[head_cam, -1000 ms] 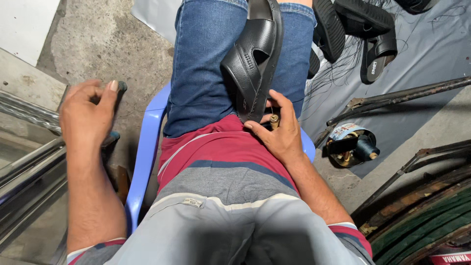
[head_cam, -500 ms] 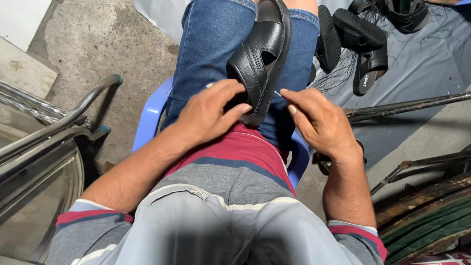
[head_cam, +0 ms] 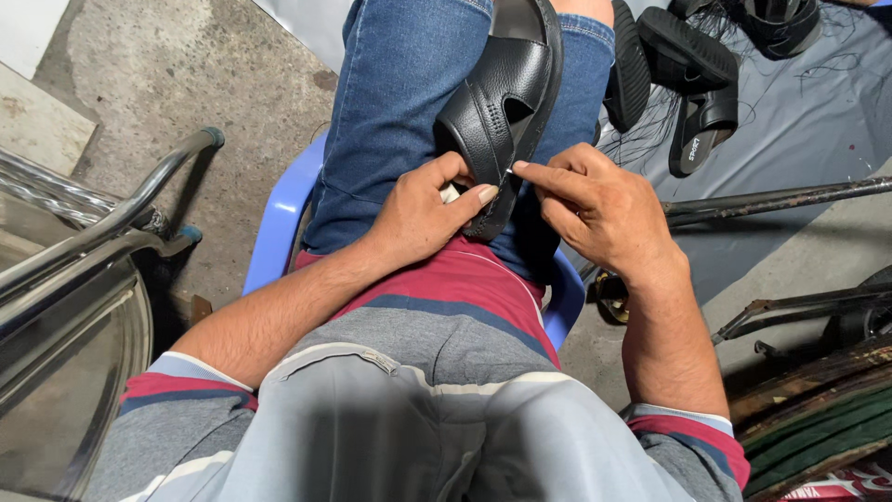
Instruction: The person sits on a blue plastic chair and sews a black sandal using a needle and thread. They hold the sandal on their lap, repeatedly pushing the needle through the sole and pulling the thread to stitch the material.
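Item: black sandal [head_cam: 506, 102], laid sole-down along the right thigh of the blue jeans [head_cam: 400, 112], long axis running away from the body, heel end nearest the hands, toe end cut off at the top edge of the view. Left hand [head_cam: 423, 209]: closed on the sandal's near end, thumb pressed along the strap edge, a small pale object partly seen under the fingers, its kind not to be told. Right hand [head_cam: 599, 209]: forefinger and thumb pinched together at the same strap edge, just beside the left thumb; something thin and pale is seen at the pinch, too small to be named. Both hands are met at one spot on the heel-side strap; neither is clearly nearer, the left coming from the near left, the right from the right. Seat: blue plastic chair [head_cam: 279, 232], its edge seen on both sides of the legs. Room to the left: bare concrete floor [head_cam: 167, 74], bounded by metal tubing [head_cam: 139, 200] and a polished metal sheet [head_cam: 84, 372] at the lower left. Room to the right: tighter; a dark metal rod [head_cam: 780, 195] is laid across a grey sheet [head_cam: 799, 121], with more black sandals [head_cam: 692, 88] well apart beyond the knee, and stacked dark rims [head_cam: 818, 409] at the lower right. Upward and along the thigh the way is open.
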